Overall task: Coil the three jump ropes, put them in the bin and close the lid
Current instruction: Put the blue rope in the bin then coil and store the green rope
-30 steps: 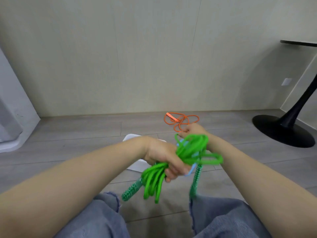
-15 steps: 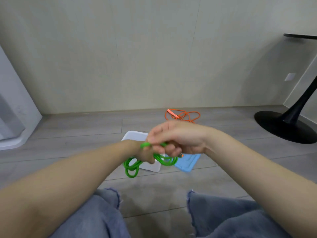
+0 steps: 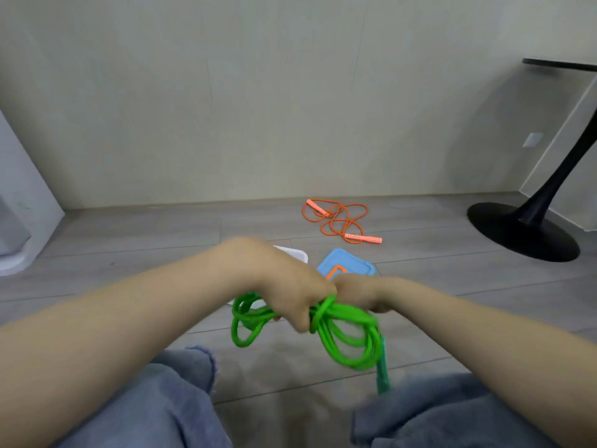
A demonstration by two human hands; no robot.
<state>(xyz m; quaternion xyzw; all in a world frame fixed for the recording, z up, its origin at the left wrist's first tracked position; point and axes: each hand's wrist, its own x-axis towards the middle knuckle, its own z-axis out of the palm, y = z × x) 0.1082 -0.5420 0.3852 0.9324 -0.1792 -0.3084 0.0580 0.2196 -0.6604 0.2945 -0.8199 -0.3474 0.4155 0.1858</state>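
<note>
Far left: grey-white cabinet base (image 3: 19, 227) at the frame edge, standing on grey plank floor (image 3: 129, 240).

Left of centre: left hand (image 3: 284, 286) fisted around the middle of the green jump rope (image 3: 342, 337), fingers curled tight on the bundle. Loops spilling out either side of the fist, smaller ones to the left, larger ones hanging right. Dark green handle (image 3: 382, 373) dangling below the right loops, blurred.

Behind the left wrist: white bin (image 3: 295, 253), only a corner of rim showing.

Centre: right hand (image 3: 365, 294) pressed up against the left, fingers curled at the rope's wrapped waist; whether pinching a strand or merely closed beside it, cannot tell.

Just beyond the hands: blue lid (image 3: 355, 265) flat on the floor beside the bin, off it.

Further back, near the wall: orange jump rope (image 3: 336, 219) lying loose and uncoiled, both handles visible.

Far right: black pedestal table base (image 3: 523, 231).

Foreground: blue denim knees (image 3: 168, 409).
</note>
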